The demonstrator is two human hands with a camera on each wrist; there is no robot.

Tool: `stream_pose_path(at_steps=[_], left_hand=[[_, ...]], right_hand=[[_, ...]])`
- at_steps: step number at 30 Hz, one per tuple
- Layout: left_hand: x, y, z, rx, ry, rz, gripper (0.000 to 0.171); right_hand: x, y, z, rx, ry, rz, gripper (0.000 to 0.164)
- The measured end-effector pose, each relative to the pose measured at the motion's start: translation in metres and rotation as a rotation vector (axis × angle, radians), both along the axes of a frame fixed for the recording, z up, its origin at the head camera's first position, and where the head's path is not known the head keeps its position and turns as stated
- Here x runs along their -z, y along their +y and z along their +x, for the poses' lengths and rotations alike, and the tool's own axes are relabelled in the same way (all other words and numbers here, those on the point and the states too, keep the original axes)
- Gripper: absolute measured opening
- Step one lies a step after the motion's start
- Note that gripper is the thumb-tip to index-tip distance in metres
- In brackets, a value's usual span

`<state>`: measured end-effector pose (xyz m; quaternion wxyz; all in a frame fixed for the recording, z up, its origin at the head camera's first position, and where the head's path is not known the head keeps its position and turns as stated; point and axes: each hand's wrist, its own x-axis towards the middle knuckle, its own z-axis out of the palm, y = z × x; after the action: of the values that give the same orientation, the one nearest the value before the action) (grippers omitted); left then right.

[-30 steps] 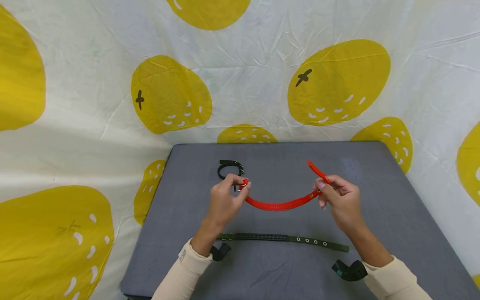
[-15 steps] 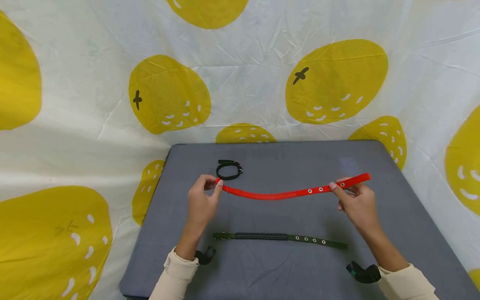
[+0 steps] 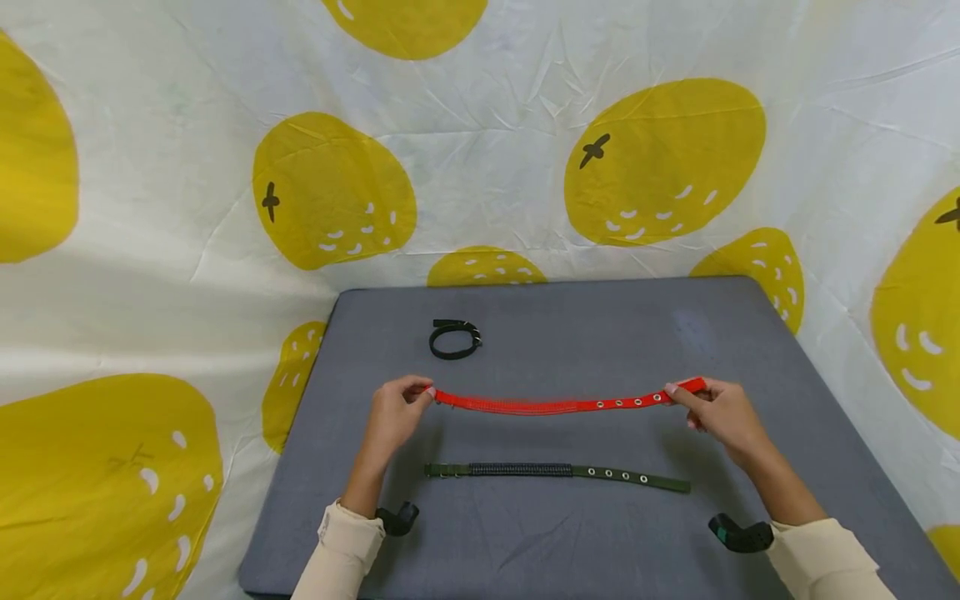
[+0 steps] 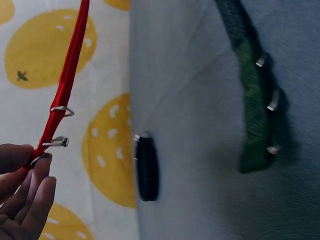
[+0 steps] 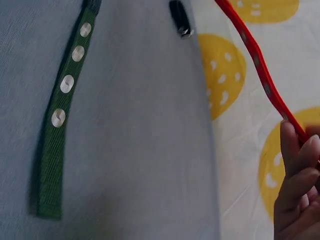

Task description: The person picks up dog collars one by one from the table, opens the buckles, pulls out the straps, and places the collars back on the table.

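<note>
A red collar with metal eyelets is stretched between both hands above the table, sagging slightly in the middle. My left hand pinches its buckle end; metal rings and the buckle show just beyond the fingertips in the left wrist view. At the other end, my right hand pinches the strap past the last eyelet, with the tip poking out above the thumb. Nearer to me, a green collar with a dark ribbed middle lies straight on the table, roughly parallel to the red one.
A dark collar lies coiled towards the back of the grey table. Behind and to the sides hangs a white cloth printed with yellow fruit. Black wrist cameras sit below both hands.
Both hands have moved apart, drawing the red collar from a sagging curve to nearly straight. In the last half second they have lowered it towards the green collar.
</note>
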<state>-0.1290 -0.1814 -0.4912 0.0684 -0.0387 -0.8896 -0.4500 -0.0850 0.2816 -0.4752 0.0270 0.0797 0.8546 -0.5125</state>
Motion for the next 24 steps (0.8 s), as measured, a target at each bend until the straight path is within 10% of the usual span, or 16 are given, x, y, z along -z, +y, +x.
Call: stream_pose_path(at_steps=[9,24], left_hand=[[0.039,-0.007,-0.013,0.093,-0.227,-0.079,0.007],[0.075,-0.011,-0.020,0.198,-0.308,-0.128,0.005]], right_hand=[[0.040,0.021,-0.008,-0.145,-0.058,0.182,0.040],[0.077,0.041,-0.007,-0.196,-0.152,0.369,0.039]])
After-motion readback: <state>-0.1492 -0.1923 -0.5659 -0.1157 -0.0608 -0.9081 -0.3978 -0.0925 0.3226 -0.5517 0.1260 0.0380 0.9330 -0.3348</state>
